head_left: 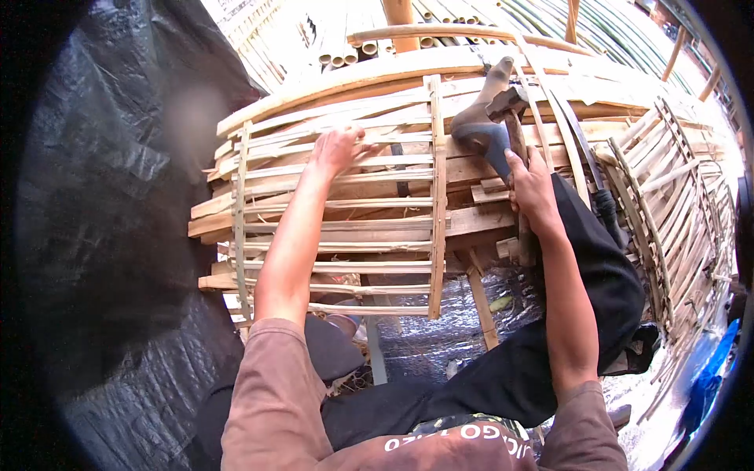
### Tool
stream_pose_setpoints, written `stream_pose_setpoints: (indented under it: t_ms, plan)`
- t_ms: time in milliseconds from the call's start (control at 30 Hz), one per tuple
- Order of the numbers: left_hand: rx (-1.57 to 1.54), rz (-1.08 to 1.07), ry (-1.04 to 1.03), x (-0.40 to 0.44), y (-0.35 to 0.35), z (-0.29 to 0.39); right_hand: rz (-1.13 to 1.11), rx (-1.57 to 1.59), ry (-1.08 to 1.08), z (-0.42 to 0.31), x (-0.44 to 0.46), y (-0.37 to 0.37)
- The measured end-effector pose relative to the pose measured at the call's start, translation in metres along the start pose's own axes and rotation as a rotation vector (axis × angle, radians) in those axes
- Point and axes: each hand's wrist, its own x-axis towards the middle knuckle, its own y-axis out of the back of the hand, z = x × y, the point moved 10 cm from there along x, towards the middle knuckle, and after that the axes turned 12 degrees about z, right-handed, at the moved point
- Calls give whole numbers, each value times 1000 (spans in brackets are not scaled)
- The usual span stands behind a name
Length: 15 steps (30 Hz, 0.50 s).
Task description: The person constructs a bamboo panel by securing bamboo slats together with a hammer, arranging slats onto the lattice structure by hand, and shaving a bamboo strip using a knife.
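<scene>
A slatted bamboo panel lies in front of me, with thin slats running between two upright side strips. My left hand is over its upper slats, fingers curled; whether they grip a slat is too small to tell. My right hand is wrapped round the wooden handle of a hammer, its metal head pointing up, just right of the panel. Beside the hammer head is my foot in a grey and blue sock, resting on the wooden planks.
A long blade with a dark handle lies right of my right hand. Stacked slatted panels stand at the far right. A black tarp hangs on the left. Bamboo poles lie at the back. Below the planks is a silver foil sheet.
</scene>
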Motion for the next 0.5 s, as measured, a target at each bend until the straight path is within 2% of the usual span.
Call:
stream_pose_setpoints:
  t_ms: [33,133,167,200,267,333,433,500]
  plan:
    - [-21,144,-108,-3,2,-4,-11,42,-24,2,1,1]
    - [-32,96,-145,-2,21,-18,-51,192,-115,1,-5,2]
    - [-23,49,-95,-2,28,-29,-68,240,-147,-1,-9,-1]
    - [-40,159,-223,-3,53,-23,-81,302,-183,-6,-11,0]
    - [-72,274,-310,-3,102,-10,-131,371,-246,-9,-17,0]
    - [20,376,-289,-3,138,-13,-124,384,-273,-8,-20,4]
    - [10,552,-395,5,191,-22,-136,422,-282,9,-16,5]
    - [144,611,-372,16,224,-24,-127,436,-303,10,-17,7]
